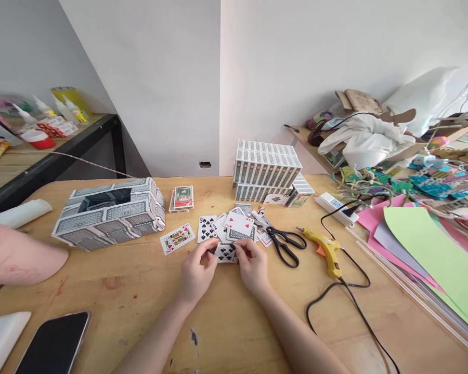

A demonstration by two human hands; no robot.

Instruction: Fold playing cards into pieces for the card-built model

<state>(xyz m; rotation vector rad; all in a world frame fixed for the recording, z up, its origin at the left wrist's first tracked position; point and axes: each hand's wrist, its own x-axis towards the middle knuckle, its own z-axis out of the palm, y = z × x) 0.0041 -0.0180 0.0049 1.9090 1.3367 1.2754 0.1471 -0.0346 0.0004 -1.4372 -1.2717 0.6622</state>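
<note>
Left hand and right hand roughly equally near. Each pinches one side of a white rectangular playing card with black clubs, so it sits directly between the fingertips. Visible part runs left-right; ends covered, true long axis unclear. Just beyond: loose heap of white-faced playing cards, black-handled metal scissors to its right.

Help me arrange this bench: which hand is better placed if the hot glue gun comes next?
Right, probably: the yellow hot glue gun lies nearer the right hand than the left hand. Both grip the clubs playing card.
</note>
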